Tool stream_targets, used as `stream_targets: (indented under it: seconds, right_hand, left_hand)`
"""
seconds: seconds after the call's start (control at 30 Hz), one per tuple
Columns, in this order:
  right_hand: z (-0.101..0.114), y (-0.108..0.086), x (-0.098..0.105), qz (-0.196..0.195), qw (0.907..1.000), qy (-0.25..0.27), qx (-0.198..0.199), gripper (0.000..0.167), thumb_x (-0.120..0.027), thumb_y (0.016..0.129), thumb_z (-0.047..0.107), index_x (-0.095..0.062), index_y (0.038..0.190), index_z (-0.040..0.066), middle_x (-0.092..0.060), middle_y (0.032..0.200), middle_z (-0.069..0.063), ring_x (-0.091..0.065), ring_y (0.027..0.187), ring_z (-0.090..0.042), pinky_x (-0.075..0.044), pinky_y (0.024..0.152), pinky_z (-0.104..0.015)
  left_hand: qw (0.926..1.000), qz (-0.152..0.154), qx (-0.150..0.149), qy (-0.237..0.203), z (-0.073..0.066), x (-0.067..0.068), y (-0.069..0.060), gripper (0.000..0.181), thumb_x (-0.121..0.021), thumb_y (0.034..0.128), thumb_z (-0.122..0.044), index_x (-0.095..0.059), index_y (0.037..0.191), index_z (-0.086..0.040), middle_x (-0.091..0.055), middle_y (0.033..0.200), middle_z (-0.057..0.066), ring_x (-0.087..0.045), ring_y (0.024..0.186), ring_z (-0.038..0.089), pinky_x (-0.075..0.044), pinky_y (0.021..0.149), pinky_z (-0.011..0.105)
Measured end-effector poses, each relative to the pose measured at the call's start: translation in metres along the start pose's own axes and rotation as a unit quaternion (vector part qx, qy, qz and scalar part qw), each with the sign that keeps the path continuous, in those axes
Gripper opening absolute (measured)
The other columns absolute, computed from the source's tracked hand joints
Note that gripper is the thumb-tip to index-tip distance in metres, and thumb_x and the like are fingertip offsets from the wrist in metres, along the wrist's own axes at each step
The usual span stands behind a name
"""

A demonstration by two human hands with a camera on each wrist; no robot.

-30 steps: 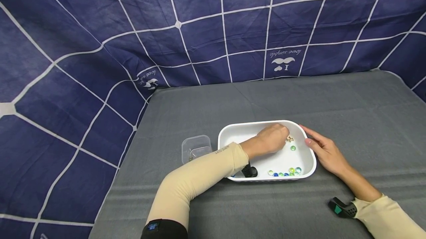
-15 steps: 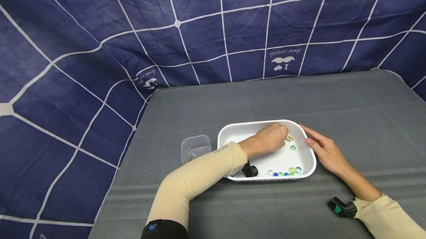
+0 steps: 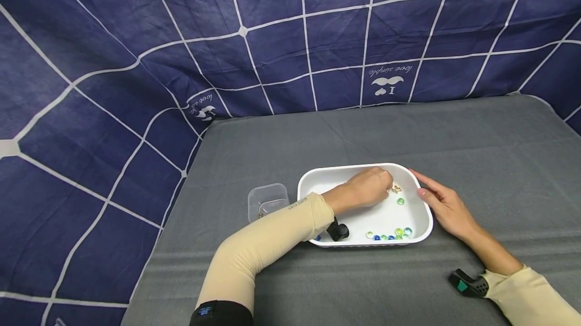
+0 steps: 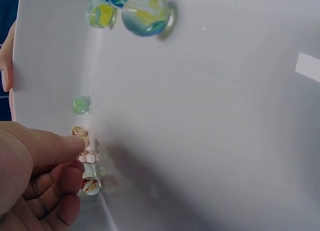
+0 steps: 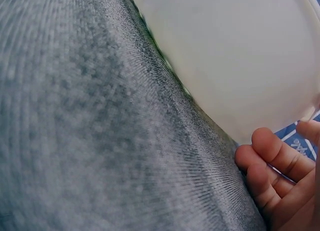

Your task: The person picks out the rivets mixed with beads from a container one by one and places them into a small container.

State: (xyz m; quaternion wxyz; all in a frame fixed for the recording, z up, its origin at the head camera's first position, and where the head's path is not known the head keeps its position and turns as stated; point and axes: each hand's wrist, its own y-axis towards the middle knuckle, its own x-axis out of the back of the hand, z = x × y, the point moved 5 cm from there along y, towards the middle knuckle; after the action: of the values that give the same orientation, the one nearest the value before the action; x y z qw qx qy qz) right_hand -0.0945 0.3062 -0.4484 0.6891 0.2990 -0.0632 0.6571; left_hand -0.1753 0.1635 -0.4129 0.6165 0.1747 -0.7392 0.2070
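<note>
In the head view, my left hand (image 3: 367,187) is inside a white tray (image 3: 317,174), near its far right corner. The left wrist view has its thumb and fingers closed at a small gold-coloured piece (image 4: 77,132), which the thumb partly covers. The index fingertip is hidden there. A green marble (image 4: 80,105) lies close to the piece, and a clear marble with a reddish swirl (image 4: 90,186) is below it. My right hand (image 3: 447,210) holds the tray's right end from outside, thumb at the rim. Its curled fingers (image 5: 267,143) touch the outer wall in the right wrist view.
Several blue, green and yellow marbles (image 3: 398,232) lie along the tray's near wall. A clear plastic box (image 3: 267,194) stands left of the tray, partly behind the left sleeve. Grey cloth (image 3: 281,139) covers the table, backed by a blue checked curtain (image 3: 336,38).
Both hands hold nearly the same places. The left forearm and wrist have shifted very slightly to the left; the tray and marbles appear unmoved.
</note>
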Motion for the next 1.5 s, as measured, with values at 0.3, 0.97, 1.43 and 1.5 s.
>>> stream_targets:
  seconds: [0.3, 0.97, 1.43, 1.5]
  right_hand:
    - [-0.001, -0.001, -0.001, 0.001, 0.9997, -0.020, -0.016, 0.042, -0.052, 0.101, 0.005, -0.048, 0.142, -0.003, -0.065, 0.116, -0.015, -0.058, 0.090, 0.007, -0.046, 0.069, -0.011]
    - [-0.002, 0.000, 0.000, 0.004, 0.9999, -0.007, -0.006, 0.042, -0.052, 0.100, 0.003, -0.048, 0.142, -0.002, -0.057, 0.107, 0.031, -0.060, 0.086, 0.005, -0.047, 0.067, -0.012]
    - [-0.001, -0.001, 0.000, 0.002, 0.9999, -0.010, -0.005, 0.042, -0.052, 0.100, 0.004, -0.049, 0.141, -0.003, -0.058, 0.110, 0.028, -0.058, 0.090, 0.007, -0.046, 0.069, -0.010]
    - [-0.002, -0.001, 0.000, 0.000, 0.9999, -0.011, -0.003, 0.042, -0.052, 0.100, 0.003, -0.049, 0.141, -0.003, -0.057, 0.110, 0.029, -0.058, 0.090, 0.008, -0.046, 0.069, -0.010]
  left_hand:
    - [0.9997, -0.007, -0.024, -0.007, -0.004, 0.003, -0.005, 0.006, -0.070, 0.0897, -0.016, -0.075, 0.092, -0.013, -0.069, 0.084, -0.009, -0.057, 0.073, 0.004, -0.045, 0.069, 0.013]
    - [0.9978, -0.017, -0.053, -0.036, -0.017, 0.017, -0.012, 0.006, -0.070, 0.0921, -0.018, -0.073, 0.088, -0.014, -0.060, 0.075, -0.010, -0.048, 0.065, 0.001, -0.037, 0.062, 0.012]
    - [0.9966, -0.035, -0.052, -0.054, -0.019, 0.029, -0.022, 0.008, -0.070, 0.0927, -0.018, -0.075, 0.094, -0.012, -0.066, 0.083, -0.009, -0.051, 0.067, -0.001, -0.039, 0.062, 0.009]
    - [0.9961, -0.040, -0.055, -0.057, -0.019, 0.031, -0.023, 0.008, -0.070, 0.0933, -0.017, -0.075, 0.095, -0.012, -0.067, 0.085, -0.008, -0.051, 0.067, -0.001, -0.039, 0.063, 0.009]
